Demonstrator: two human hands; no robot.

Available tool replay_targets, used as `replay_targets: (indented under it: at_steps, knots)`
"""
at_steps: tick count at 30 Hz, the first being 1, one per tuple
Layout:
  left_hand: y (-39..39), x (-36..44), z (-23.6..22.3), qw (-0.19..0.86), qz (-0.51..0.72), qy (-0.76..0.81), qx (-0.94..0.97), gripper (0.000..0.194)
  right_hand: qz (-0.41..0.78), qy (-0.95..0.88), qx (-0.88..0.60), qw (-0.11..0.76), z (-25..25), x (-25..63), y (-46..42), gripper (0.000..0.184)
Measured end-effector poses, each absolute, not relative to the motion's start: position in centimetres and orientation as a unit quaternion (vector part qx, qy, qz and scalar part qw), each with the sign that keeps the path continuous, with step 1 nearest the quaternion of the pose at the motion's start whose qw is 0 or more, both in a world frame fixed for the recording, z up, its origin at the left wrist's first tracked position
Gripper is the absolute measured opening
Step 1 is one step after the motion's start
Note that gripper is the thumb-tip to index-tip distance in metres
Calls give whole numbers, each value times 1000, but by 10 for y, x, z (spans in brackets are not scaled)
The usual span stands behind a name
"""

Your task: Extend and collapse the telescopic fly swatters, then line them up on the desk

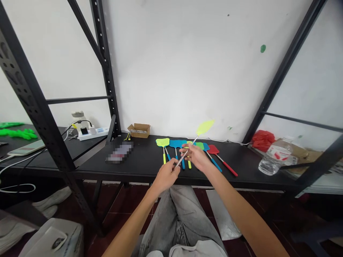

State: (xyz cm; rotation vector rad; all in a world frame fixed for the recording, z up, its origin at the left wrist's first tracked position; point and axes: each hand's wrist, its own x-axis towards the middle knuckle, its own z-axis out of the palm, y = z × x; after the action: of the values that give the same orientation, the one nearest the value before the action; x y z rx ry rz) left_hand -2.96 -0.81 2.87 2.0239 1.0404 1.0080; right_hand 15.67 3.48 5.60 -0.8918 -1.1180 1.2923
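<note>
Swatter (205, 126) rod pinched between both hands' fingers (184, 150)

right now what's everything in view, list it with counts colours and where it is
held fly swatter: 1, yellow-green head, metal rod, raised above the table
fly swatters lying flat: about six, yellow-green, blue, green, red, in a row on the table behind the hands
table: 1, black, centre
cardboard box: 1, brown, open, at the wall, left of the swatters
power strip: 1, white, far left
phone: 1, left edge
water bottle: 1, clear, on its side, right
red bag: 1, right, by the wall
rack frame: black metal uprights
left hand: grip on the rod's lower end
right hand: grip further up the rod
</note>
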Motion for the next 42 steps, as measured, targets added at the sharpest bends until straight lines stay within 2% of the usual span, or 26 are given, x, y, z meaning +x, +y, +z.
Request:
replay_targets:
  at_steps: [3, 6, 12, 17, 21, 33, 37, 42]
  knots:
    - [-4, -27, 25, 337, 415, 382, 753, 29, 519, -565, -384, 514, 47, 137, 20, 42]
    - [-2, -23, 24, 339, 422, 376, 752, 40, 488, -589, -394, 510, 41, 129, 16, 46]
    - [-3, -18, 25, 326, 408, 403, 751, 42, 472, -523, -425, 568, 41, 135, 35, 50]
    - [-8, -25, 22, 274, 344, 413, 797, 42, 441, -384, -462, 667, 58, 174, 60, 41]
    - [-12, -21, 24, 242, 333, 423, 808, 40, 450, -350, -468, 675, 72, 203, 76, 34]
    - [-14, -20, 24, 240, 309, 429, 814, 39, 435, -306, -472, 703, 69, 227, 80, 34]
    - [-12, -21, 26, 225, 304, 453, 807, 37, 467, -367, -466, 656, 58, 194, 58, 32]
    - [-9, -20, 24, 211, 329, 461, 797, 36, 516, -493, -444, 542, 33, 141, 26, 43]
